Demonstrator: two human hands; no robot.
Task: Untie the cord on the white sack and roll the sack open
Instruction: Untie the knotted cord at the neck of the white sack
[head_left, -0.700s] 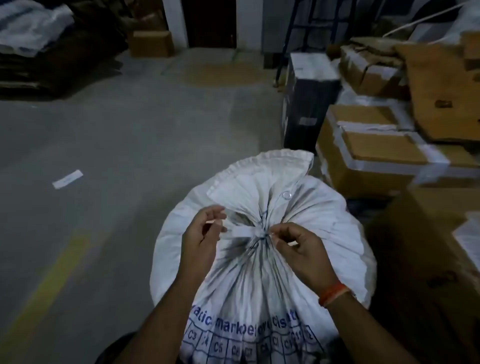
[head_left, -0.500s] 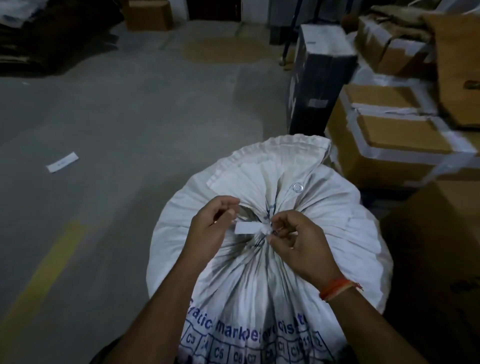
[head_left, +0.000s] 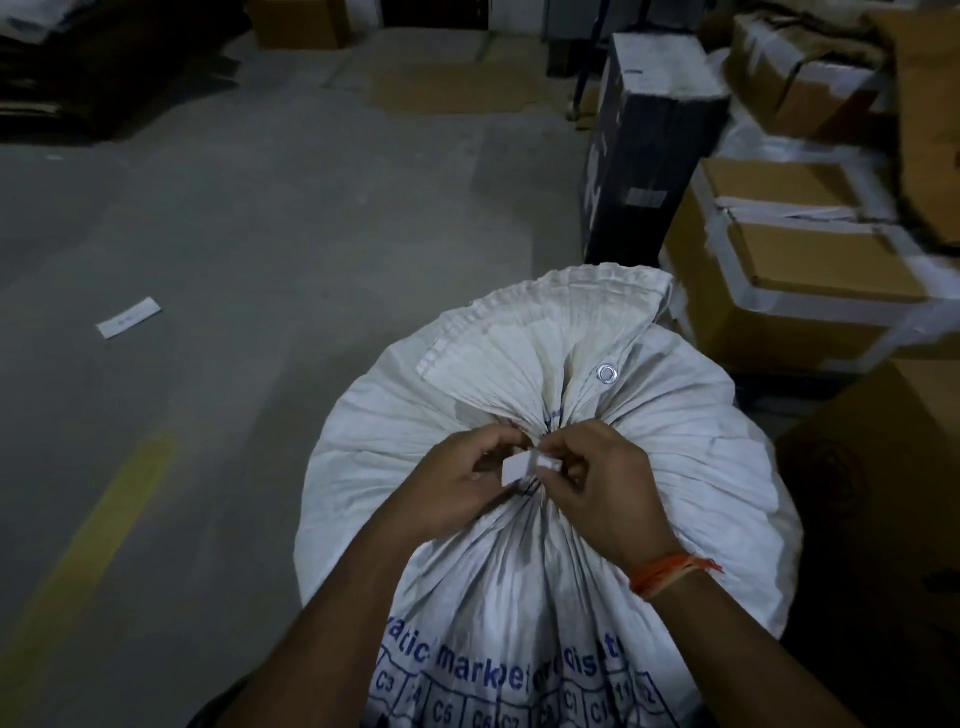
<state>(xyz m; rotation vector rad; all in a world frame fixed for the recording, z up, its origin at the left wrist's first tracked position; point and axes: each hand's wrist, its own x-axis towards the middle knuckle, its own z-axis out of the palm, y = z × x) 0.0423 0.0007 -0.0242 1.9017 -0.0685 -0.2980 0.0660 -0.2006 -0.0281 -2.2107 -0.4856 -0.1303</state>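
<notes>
A full white woven sack (head_left: 691, 467) with blue print stands in front of me, its neck gathered and tied. A flat white cord (head_left: 519, 466) wraps the neck, its knot between my hands. My left hand (head_left: 457, 488) pinches the cord's left end. My right hand (head_left: 602, 488), with an orange thread at the wrist, pinches the cord at the knot. The two hands almost touch. Above the knot the sack's hemmed mouth (head_left: 550, 312) fans out, with a metal eyelet (head_left: 606, 373) on it.
Taped cardboard boxes (head_left: 810, 270) and a dark upright box (head_left: 644, 161) crowd the sack's far right. Concrete floor (head_left: 260, 234) lies to the left, with a white paper slip (head_left: 128, 317), a yellow line (head_left: 88, 545) and flattened cardboard (head_left: 452, 85).
My hands have closed in on the knot from both sides; the left hand moved right along the cord. The camera has tilted further down.
</notes>
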